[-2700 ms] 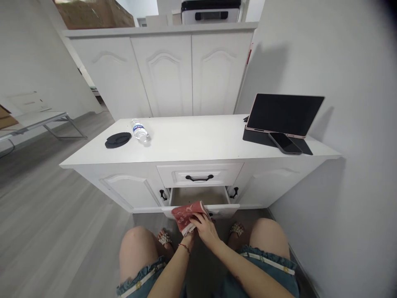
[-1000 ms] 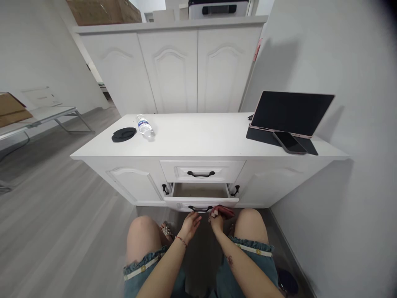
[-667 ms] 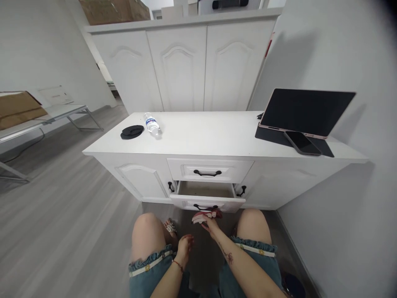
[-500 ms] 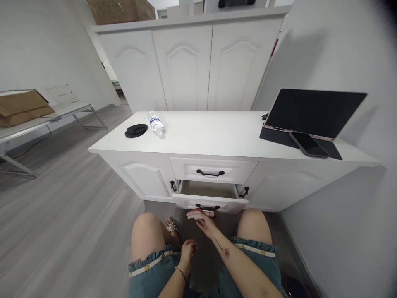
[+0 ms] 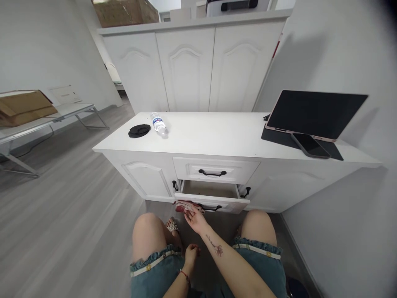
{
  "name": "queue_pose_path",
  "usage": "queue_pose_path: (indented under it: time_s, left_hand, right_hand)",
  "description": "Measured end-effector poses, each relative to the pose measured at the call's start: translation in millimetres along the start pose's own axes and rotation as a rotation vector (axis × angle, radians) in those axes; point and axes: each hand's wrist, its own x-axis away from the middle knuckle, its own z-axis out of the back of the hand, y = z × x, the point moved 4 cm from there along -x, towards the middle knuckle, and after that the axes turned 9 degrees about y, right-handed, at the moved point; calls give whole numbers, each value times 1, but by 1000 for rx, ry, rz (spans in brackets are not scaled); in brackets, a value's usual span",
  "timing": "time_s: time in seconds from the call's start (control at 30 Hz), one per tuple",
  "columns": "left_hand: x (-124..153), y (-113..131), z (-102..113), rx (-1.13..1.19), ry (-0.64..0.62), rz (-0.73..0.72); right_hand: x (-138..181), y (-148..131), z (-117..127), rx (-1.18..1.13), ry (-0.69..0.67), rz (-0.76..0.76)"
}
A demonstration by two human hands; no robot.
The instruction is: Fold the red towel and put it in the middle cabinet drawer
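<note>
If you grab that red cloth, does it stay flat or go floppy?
Probably floppy: the red cloth sits bunched under the right hand against the front of the open drawer. Likely light, since one hand holds it. Unlikely to break; it looks like soft fabric.

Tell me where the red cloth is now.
Head view, low centre: the red cloth is in the right hand, against the front of the open lower drawer, at its left end.

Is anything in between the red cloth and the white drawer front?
Nothing visible. The right hand holds the red patterned cloth right against the left end of the pulled-out white lower drawer front, beside its black handle.
</note>
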Motion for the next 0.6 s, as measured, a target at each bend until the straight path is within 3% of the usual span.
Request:
queue_pose_path:
  time_s: [0.33,0.6]
  left_hand:
    - [1,-7,-11,-36,-1,13]
    - [7,-4,-12,-43,-8,26]
  right_hand:
    - [27,-27,-12,-12,-18,96]
    - [46,-56,3,-125,-4,61]
